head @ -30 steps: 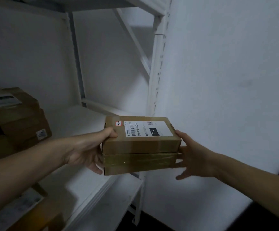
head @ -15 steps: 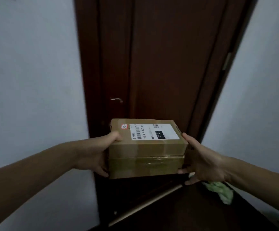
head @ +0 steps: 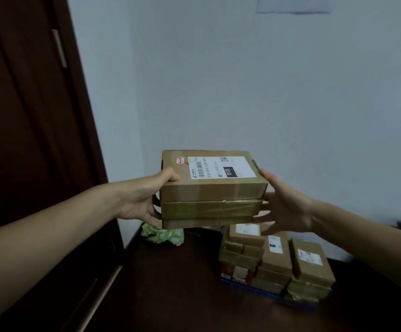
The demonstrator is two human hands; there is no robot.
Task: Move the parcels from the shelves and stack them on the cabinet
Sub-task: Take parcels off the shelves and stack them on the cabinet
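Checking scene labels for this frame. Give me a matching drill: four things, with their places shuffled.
Things
1. carried parcels
2. green crumpled wrap
3. parcel pile
4. dark door

Places
A. back left corner of the cabinet, by the wall
B. along the left of the view
C. in the air, held between the left hand and the right hand
D. on the cabinet, to the right

Pairs: 1-C, 2-A, 3-D, 4-B

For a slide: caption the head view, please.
Left hand and right hand hold a labelled parcel above the dark cabinet, near stacked parcels.
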